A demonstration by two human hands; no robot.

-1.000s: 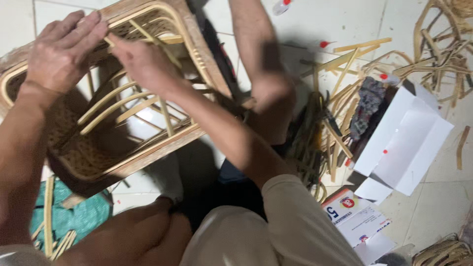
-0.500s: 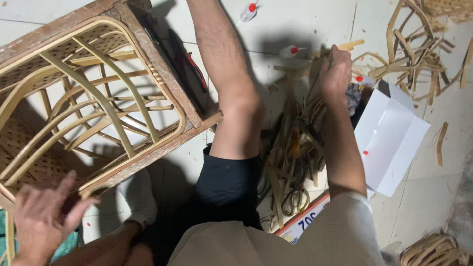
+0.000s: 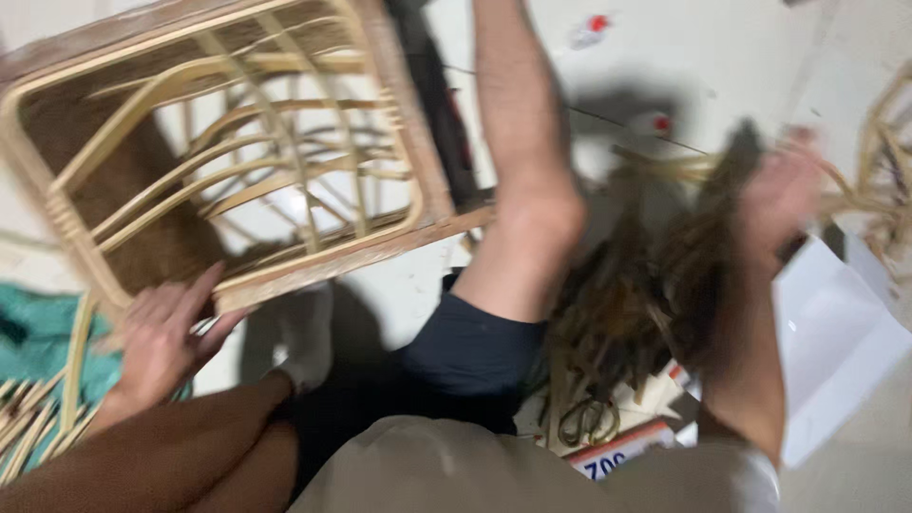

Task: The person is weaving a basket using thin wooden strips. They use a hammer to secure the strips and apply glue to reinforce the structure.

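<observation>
Where right hand (image 3: 779, 195) blurs, white paper (image 3: 836, 342) (rectangular)

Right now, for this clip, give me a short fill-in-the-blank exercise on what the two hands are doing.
1. The left hand rests on the corner of the ____ frame.
2. The right hand is blurred, reaching into a bundle of ____ strips.
3. Under the left hand lies a ____ cloth.
4. A sheet of ____ paper lies beside the right forearm.

Missing words: rattan; dark; green; white
</observation>
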